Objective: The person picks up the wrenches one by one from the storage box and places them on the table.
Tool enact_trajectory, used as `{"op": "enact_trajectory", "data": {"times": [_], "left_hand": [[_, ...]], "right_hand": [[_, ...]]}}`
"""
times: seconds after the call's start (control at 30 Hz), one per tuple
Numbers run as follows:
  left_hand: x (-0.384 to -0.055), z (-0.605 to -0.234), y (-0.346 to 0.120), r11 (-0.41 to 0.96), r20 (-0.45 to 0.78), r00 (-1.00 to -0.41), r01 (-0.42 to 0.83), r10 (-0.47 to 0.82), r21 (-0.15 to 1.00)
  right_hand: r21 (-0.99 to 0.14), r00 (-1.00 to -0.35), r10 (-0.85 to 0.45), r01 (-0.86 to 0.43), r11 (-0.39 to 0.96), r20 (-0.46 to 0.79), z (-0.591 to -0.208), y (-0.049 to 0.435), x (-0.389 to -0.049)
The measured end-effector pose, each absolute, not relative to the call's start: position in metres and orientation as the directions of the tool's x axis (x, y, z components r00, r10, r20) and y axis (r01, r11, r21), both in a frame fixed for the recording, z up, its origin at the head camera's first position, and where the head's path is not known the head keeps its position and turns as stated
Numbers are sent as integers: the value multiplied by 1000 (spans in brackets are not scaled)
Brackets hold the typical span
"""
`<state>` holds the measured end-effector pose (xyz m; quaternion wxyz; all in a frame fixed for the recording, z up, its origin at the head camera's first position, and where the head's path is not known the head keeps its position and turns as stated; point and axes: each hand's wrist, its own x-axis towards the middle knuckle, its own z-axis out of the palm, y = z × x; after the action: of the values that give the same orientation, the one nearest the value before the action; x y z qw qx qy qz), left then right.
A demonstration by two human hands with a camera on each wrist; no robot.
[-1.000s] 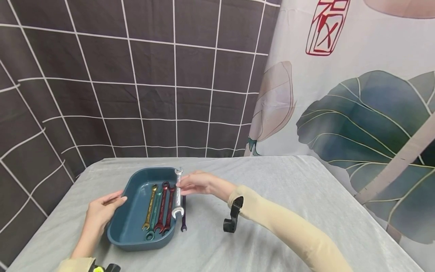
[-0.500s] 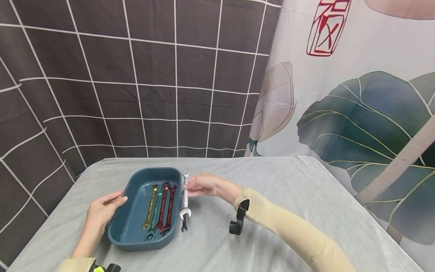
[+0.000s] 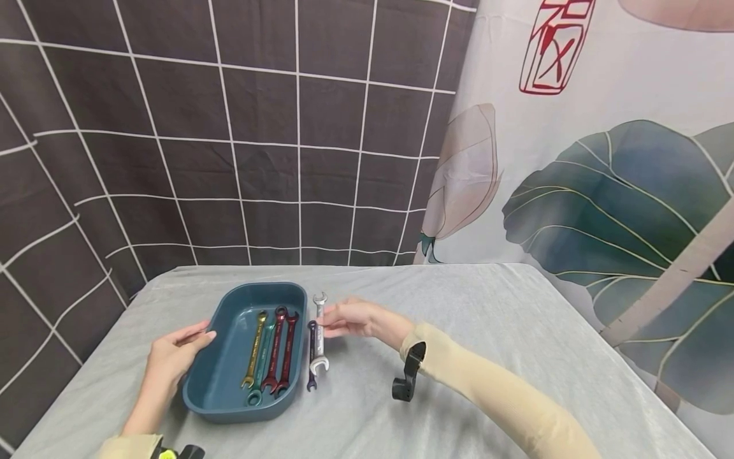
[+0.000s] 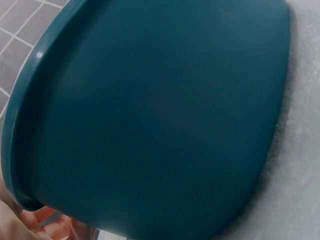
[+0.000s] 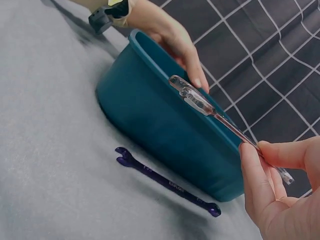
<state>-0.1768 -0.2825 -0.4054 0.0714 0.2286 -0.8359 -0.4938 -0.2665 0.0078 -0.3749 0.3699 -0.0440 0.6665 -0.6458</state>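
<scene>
My right hand [image 3: 352, 317] pinches a silver wrench [image 5: 197, 102] between thumb and fingers. In the right wrist view the wrench is raised above the table, outside the basin. Below it a purple wrench [image 5: 167, 184] lies on the cloth beside the basin's right side. The blue oval basin [image 3: 201, 398] stands on the table, and my left hand [image 3: 172, 357] grips its left rim, thumb over the edge. Inside lie a gold wrench [image 3: 254, 350], a green wrench [image 3: 264, 357] and two red wrenches [image 3: 276, 350], side by side. The left wrist view is mostly filled by the basin wall [image 4: 160, 110].
A light grey cloth [image 3: 459, 331] covers the table. Behind it hangs a dark curtain [image 3: 258, 166] with a white grid, and at the right a white curtain [image 3: 476, 236] with leaf prints.
My right hand has carried the silver wrench from over the basin's right rim to the right and lower, past the purple wrench. My left hand and the basin have stayed put.
</scene>
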Motion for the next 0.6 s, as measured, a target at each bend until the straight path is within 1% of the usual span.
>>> {"op": "enact_trajectory", "data": {"times": [0.13, 0.6], "left_hand": [[-177, -405, -282, 404, -112, -885, -315, -452, 859], [-179, -408, -282, 391, -117, -885, -314, -451, 865]], "right_hand": [[-892, -719, -537, 419, 170, -440, -381, 10, -267], [-891, -740, -502, 419, 175, -447, -403, 14, -266]]}}
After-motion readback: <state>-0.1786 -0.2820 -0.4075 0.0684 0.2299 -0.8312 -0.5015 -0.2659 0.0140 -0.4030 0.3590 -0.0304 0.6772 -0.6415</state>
